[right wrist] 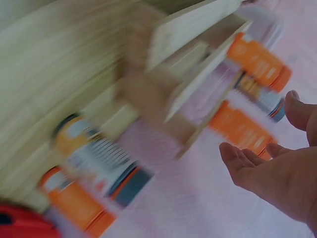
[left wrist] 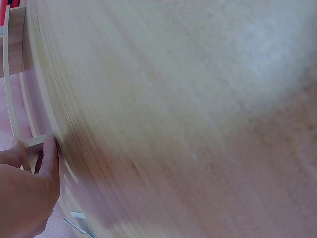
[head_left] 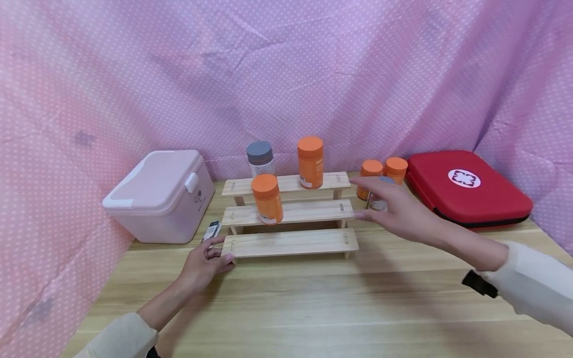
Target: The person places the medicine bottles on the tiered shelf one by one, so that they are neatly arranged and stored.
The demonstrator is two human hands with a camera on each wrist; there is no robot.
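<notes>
A three-tier wooden rack stands on the table. My left hand grips the left end of its lowest tier; in the left wrist view the fingers lie at the end support. On the top tier are a grey-capped bottle and an orange bottle. Another orange bottle stands on the middle tier. Beside the rack's right end, my right hand holds nothing, its thumb and fingers spread. It partly hides a second grey-capped bottle in the head view.
Two orange-capped bottles stand right of the rack, next to a red zippered case with a white emblem. A pale pink lidded box sits at the left. A small flat item lies behind my left hand. Pink dotted cloth hangs around the table.
</notes>
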